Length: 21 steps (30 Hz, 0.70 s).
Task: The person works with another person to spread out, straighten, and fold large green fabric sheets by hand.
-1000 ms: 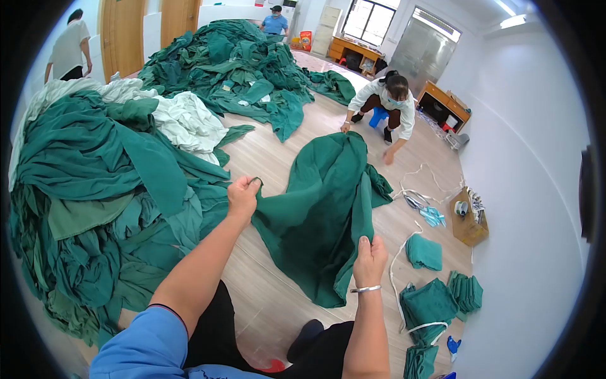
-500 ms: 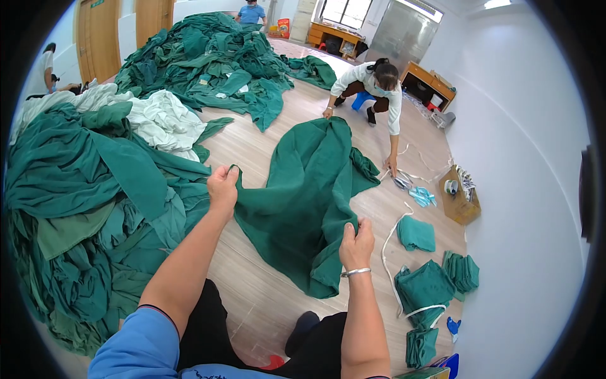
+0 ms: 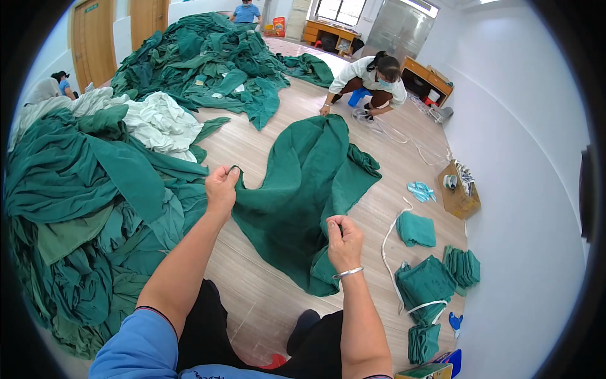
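Note:
A large green cloth point(image 3: 297, 183) hangs between me and a co-worker, its lower folds spread near the floor. My left hand point(image 3: 221, 191) is closed, pinching the cloth's left corner. On the right, my right hand point(image 3: 344, 243), with a silver bangle at the wrist, is closed on the cloth's near right edge. Opposite me, a crouching co-worker point(image 3: 369, 82) in a white top grips the far edge of the same cloth with one hand. The co-worker's other hand holds a bundle of whitish cord point(image 3: 364, 115) beside the knees.
A big heap of green cloths point(image 3: 82, 170) with white ones point(image 3: 163, 125) lies at left; another green pile point(image 3: 202, 57) stands behind. Folded green stacks point(image 3: 424, 284), white cord point(image 3: 386, 243), light blue ties point(image 3: 421, 191) and a cardboard box point(image 3: 459, 192) sit along the right wall.
My right hand has moved left with its edge of the cloth. The co-worker's free hand has drawn back from the floor near the ties, taking the whitish cord toward the knees.

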### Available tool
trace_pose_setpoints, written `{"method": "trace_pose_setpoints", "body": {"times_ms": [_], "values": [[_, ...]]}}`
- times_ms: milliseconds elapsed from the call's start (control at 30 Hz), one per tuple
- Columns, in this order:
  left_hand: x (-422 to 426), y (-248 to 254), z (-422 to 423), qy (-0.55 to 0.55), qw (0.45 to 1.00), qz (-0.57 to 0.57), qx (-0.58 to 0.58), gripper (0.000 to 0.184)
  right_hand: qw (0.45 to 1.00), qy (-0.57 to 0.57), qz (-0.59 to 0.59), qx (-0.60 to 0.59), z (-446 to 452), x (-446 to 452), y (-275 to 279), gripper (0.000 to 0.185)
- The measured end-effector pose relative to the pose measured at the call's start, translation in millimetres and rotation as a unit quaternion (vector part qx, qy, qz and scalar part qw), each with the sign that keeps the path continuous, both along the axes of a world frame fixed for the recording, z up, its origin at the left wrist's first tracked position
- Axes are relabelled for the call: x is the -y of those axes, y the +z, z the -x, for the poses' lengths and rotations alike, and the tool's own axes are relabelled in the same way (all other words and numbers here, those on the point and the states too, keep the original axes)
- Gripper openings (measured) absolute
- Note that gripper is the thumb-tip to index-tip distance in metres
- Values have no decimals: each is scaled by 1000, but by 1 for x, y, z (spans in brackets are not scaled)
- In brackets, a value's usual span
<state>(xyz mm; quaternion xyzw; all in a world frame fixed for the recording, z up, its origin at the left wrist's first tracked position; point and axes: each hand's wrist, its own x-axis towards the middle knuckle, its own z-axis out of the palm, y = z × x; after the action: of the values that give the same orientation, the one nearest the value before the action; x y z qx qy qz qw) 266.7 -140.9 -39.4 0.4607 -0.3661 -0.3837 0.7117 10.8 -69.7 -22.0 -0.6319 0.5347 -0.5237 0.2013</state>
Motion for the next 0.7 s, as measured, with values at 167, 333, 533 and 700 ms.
{"method": "trace_pose_setpoints", "body": {"times_ms": [167, 333, 533, 700], "values": [[0, 0, -3, 1, 1000, 7, 3, 5, 998, 49, -30, 35, -12, -3, -3, 9], [-1, 2, -6, 8, 1000, 11, 7, 5, 997, 70, -29, 17, -23, -3, -8, 10], [-1, -1, -7, -14, 1000, 21, 8, 7, 997, 70, -15, -37, -29, -4, -9, 9], [-2, -3, -6, -44, 998, 11, 34, 9, 997, 67, -31, -20, -29, -1, -9, 8]]}}
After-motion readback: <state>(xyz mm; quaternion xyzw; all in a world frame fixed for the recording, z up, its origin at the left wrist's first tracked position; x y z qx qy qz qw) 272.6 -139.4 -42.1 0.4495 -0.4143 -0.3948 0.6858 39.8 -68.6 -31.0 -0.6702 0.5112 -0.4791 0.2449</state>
